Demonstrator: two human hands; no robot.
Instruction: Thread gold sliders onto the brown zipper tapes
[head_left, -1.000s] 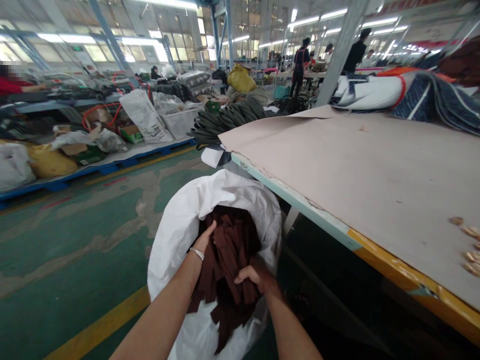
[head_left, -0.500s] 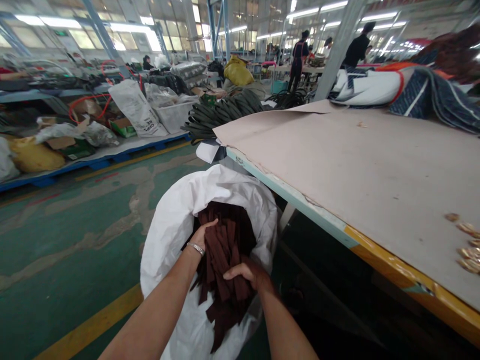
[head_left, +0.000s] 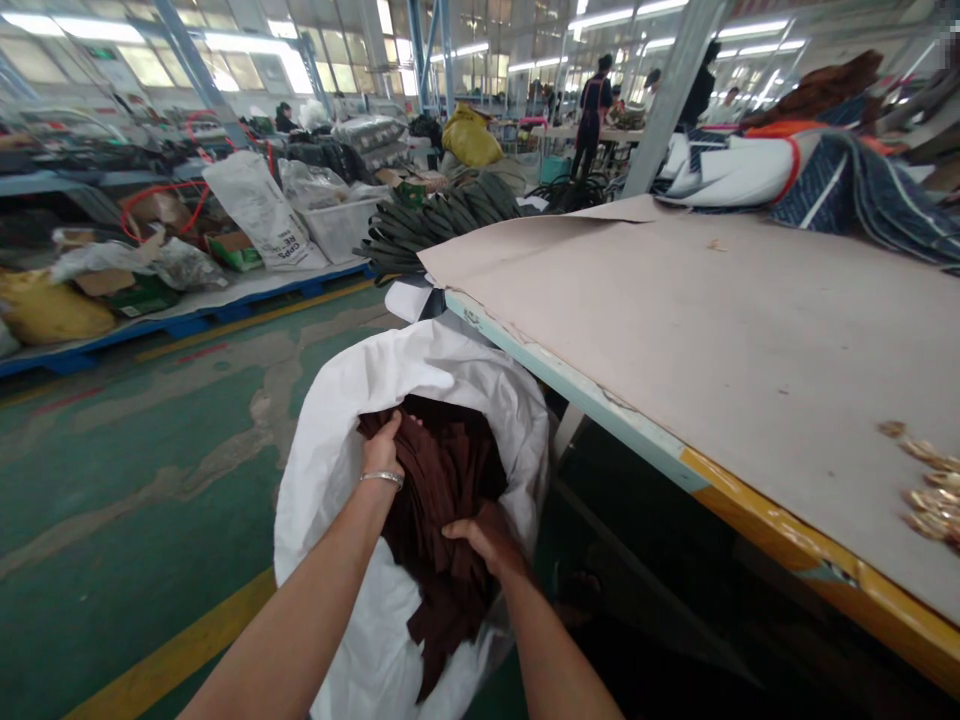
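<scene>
Many brown fabric strips (head_left: pixel 431 475) are contained in a white sack (head_left: pixel 315 470), which is opened wide beside the table (head_left: pixel 637 330). Some are clamped near their upper ends by the left hand (head_left: pixel 384 447), and lower down by the right hand (head_left: pixel 487 537). On a blue pallet (head_left: pixel 180 327), a pale bin (head_left: pixel 346 230) is topped with clear plastic (head_left: pixel 315 186).

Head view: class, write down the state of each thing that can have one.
White sack: open at the top
Brown strips: bunched in the sack's mouth
Left hand: closed on strips
Right hand: closed on strips
Brownish paper: spread out
Gold-coloured pieces: loose on the paper
Ceiling lights: lit
</scene>
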